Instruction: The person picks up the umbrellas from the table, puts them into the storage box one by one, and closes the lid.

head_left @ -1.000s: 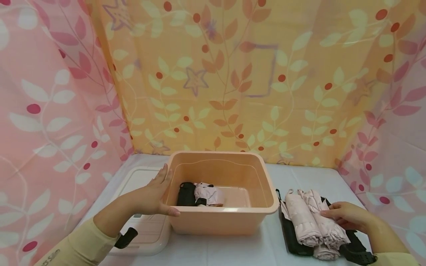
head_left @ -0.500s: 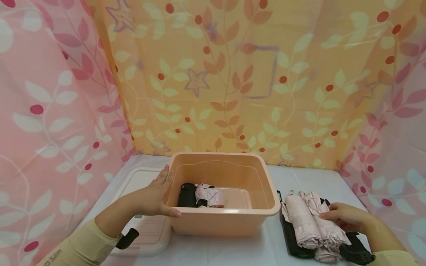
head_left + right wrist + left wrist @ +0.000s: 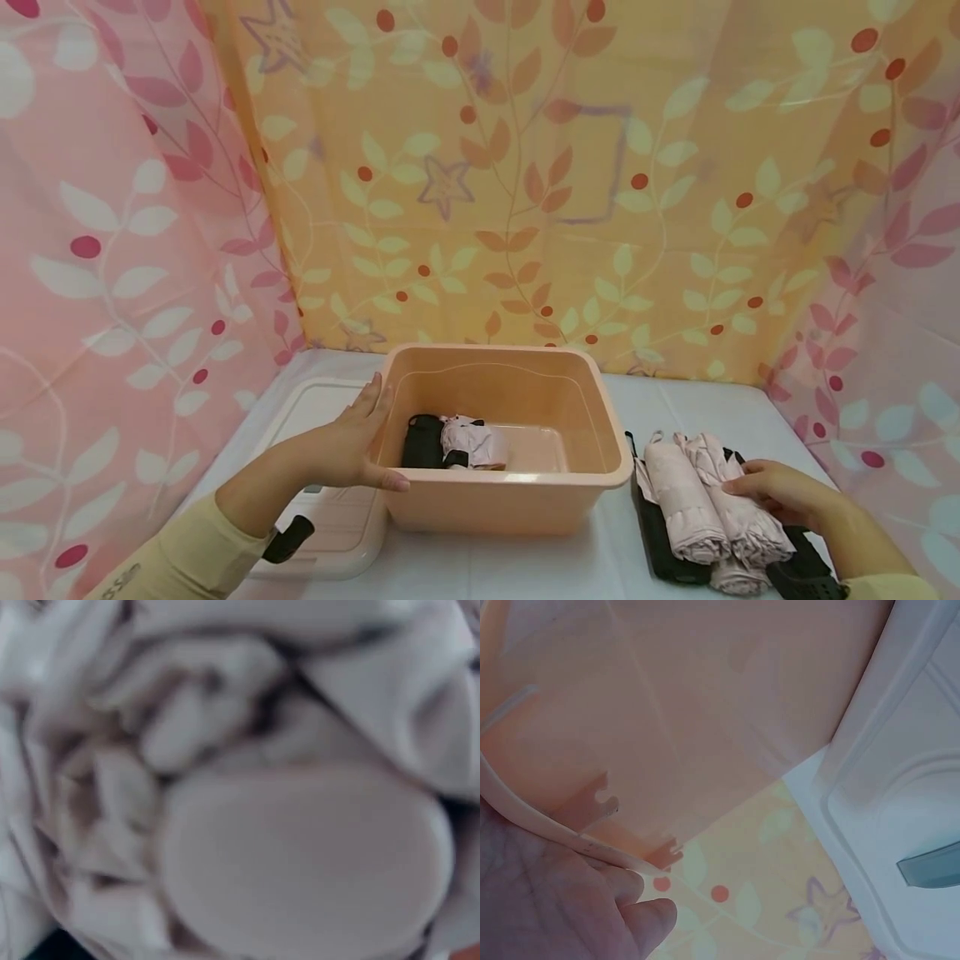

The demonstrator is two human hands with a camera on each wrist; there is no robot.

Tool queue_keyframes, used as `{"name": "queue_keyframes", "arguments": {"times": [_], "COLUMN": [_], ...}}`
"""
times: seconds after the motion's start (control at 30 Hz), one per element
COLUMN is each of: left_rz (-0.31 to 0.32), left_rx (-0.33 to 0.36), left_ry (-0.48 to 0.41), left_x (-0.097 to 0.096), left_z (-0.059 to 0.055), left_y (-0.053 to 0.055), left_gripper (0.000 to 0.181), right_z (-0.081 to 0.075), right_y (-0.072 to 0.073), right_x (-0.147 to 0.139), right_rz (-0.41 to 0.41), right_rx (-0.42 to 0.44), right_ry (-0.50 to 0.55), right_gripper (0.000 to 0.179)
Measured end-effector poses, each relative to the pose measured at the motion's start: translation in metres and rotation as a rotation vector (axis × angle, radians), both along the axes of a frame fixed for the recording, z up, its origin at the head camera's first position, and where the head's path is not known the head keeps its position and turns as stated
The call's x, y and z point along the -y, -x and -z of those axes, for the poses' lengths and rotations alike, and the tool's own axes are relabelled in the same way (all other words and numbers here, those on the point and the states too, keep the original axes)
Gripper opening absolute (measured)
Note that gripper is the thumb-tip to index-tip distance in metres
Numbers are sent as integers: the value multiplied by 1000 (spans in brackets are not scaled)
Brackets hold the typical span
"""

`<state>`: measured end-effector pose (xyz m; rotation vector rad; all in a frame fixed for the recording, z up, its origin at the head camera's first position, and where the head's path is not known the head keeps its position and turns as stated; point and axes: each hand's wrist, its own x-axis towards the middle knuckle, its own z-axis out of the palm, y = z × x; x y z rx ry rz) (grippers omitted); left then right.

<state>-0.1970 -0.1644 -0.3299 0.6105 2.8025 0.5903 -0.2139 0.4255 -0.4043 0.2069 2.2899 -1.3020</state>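
My left hand rests against the left end of a peach plastic bin, fingers extended along its rim and thumb over the front edge. In the left wrist view the palm lies along the bin's rim. On the right, my right hand holds the side of a pale pink folded umbrella, its fingertips partly hidden behind the fabric. A second pink umbrella lies beside it, with another underneath. The right wrist view shows blurred folds and an umbrella's pale oval end.
Inside the bin, at its left, lie a black rolled bundle and a pink one with black parts. A whitish lid lies left of the bin, partly under it. Black items lie below the pink umbrellas. Patterned cloth walls surround the table.
The head view has shifted very slightly. Both hands keep their places, the left at the bin's rim and the right on the pink umbrella.
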Motion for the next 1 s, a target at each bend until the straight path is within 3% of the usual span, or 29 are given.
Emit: {"name": "queue_keyframes", "arguments": {"times": [0.2,0.4,0.6,0.83,1.0], "left_rz": [-2,9,12,31,36], "left_rx": [-5,-25,-32,-71,-85], "left_ry": [7,21,41,88,124], "left_x": [-1,-1,-1,0,-1], "left_z": [0,1,1,0,0], "left_y": [0,1,1,3,5], "left_gripper": [129,128,128,128,129], "right_z": [-3,-24,-56,-97,-122], "right_y": [2,7,13,26,38], "right_x": [-1,-4,6,43,74], "right_rz": [27,-2,-22,-47,-64], "right_rx": [-82,-125,-216,-407,-465], "right_ry": [-123,-217,-278,-235,-209], "right_gripper": [58,84,88,75,77]}}
